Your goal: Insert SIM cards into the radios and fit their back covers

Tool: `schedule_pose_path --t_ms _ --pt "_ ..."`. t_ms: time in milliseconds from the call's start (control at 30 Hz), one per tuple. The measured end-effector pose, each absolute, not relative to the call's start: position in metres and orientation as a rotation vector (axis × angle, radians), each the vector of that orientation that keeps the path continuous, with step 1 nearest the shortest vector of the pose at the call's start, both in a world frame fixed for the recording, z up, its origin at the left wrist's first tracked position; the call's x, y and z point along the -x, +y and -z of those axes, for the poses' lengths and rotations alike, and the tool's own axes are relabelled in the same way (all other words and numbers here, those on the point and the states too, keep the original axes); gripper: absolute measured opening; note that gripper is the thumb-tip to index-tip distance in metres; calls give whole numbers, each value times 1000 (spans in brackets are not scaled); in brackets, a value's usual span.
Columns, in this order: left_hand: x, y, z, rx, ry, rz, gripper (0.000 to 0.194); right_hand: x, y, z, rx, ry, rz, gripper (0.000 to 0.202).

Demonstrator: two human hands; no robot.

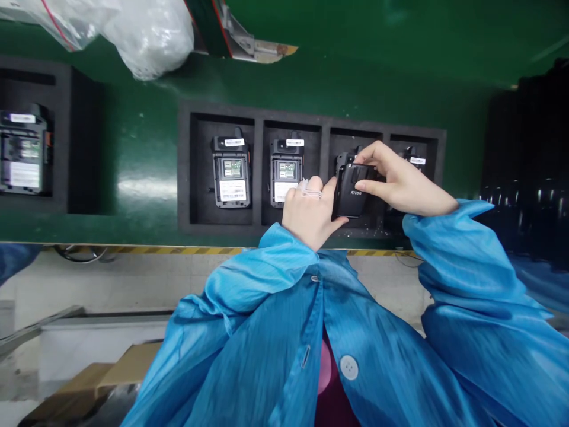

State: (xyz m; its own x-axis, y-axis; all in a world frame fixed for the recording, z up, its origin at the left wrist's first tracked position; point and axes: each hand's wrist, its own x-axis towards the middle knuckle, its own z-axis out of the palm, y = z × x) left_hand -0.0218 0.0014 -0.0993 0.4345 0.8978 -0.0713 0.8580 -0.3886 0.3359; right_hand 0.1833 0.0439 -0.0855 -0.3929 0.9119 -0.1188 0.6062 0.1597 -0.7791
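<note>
Both hands close on a black battery pack over the third compartment of a black foam tray: the left hand curls against its left edge, thumb underneath, while the right hand pinches its top and right side with fingertips. White lettering on the pack reads "Riton" (small but legible). Two open-backed radios lie in the tray's left compartments with white barcode labels too small to read, on the green worktop.
</note>
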Motion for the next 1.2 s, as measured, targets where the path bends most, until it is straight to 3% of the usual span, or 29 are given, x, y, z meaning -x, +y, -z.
schedule_pose_path --t_ms 300,533,967,1200 --pt "21 2 96 -2345 1491 -121 75 -184 36 87 1524 -2117 -947 36" --pt "22 1 98 -2342 1486 -139 77 -172 26 93 1671 -2341 -374 46" --pt "19 1 97 -2344 1515 -119 76 -146 -6 107 1879 -2294 -49 45" --pt "15 1 95 -2408 1562 -133 99 -145 -7 115 1872 -2297 110 42"
